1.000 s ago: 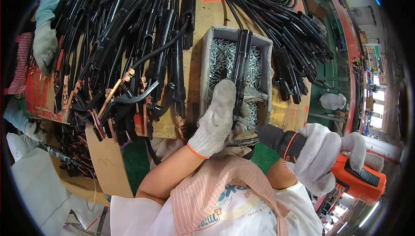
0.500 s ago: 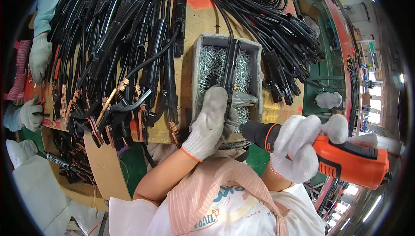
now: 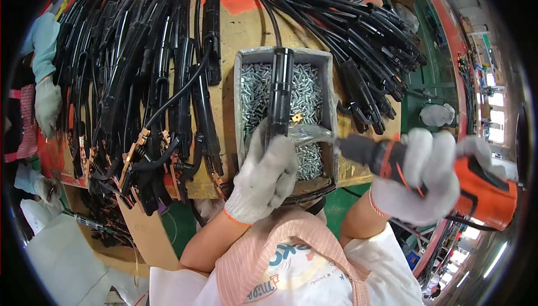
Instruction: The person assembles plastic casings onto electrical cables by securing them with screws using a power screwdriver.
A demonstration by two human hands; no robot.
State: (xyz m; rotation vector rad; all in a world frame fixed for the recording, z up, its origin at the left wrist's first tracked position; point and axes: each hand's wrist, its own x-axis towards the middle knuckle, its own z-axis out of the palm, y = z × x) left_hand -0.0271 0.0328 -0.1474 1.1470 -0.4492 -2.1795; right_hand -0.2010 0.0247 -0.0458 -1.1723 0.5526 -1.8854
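Note:
A black tubular handle (image 3: 280, 90) on a black cable stands lengthwise over a grey box (image 3: 333, 99) of small silver screws (image 3: 256, 87). My left hand (image 3: 263, 174), in a white knit glove, is closed around the handle's near end, hiding that end. In my gloved right hand (image 3: 417, 180) is an orange and black power screwdriver (image 3: 486, 199). Its dark nose points left toward the box's right wall, apart from the handle; the tip is blurred. Inside the box lie a small copper-coloured piece (image 3: 296, 118) and a clear plastic bag (image 3: 310, 133).
Many black electrode holders (image 3: 134, 82) with copper jaws cover the table's left side. More black cable handles (image 3: 370, 65) lie right of the box. At far left a co-worker's gloved hand (image 3: 48, 104) hangs by the pile. A cardboard box (image 3: 147, 230) stands below the table edge.
The screwdriver has drawn away to the right from the handle's near end. My left hand has shifted a little left, and the handle has turned in it. The view has shifted slightly.

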